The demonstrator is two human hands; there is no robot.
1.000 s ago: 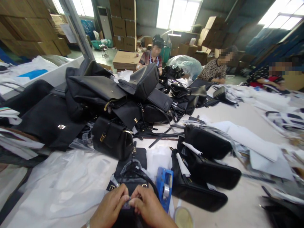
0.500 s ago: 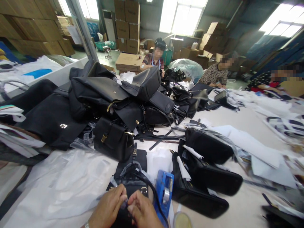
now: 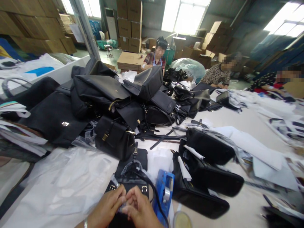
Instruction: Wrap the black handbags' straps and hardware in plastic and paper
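My left hand [image 3: 110,202] and my right hand [image 3: 139,207] meet at the bottom centre, both closed in a pinch. Between their fingertips shows a small piece of clear plastic film [image 3: 121,207]; the fingers hide most of it. Beneath them lies a black backpack [image 3: 129,187] with gold buckles, its lower part covered by my hands. A dark strap loops from it toward the right, passing over a blue tape dispenser [image 3: 163,193] just beside my right hand.
Black bags [image 3: 102,91] are heaped at the left and centre. Several more black bags [image 3: 201,196] lie to the right of the dispenser. White plastic sheets [image 3: 76,180] spread at the left. A tape roll [image 3: 182,220] sits at the front edge. Other people [image 3: 156,57] work across the table.
My hands have drawn slightly closer together, and my right fingers have curled in over the film. The view has shifted a little; the bags and dispenser stay put.
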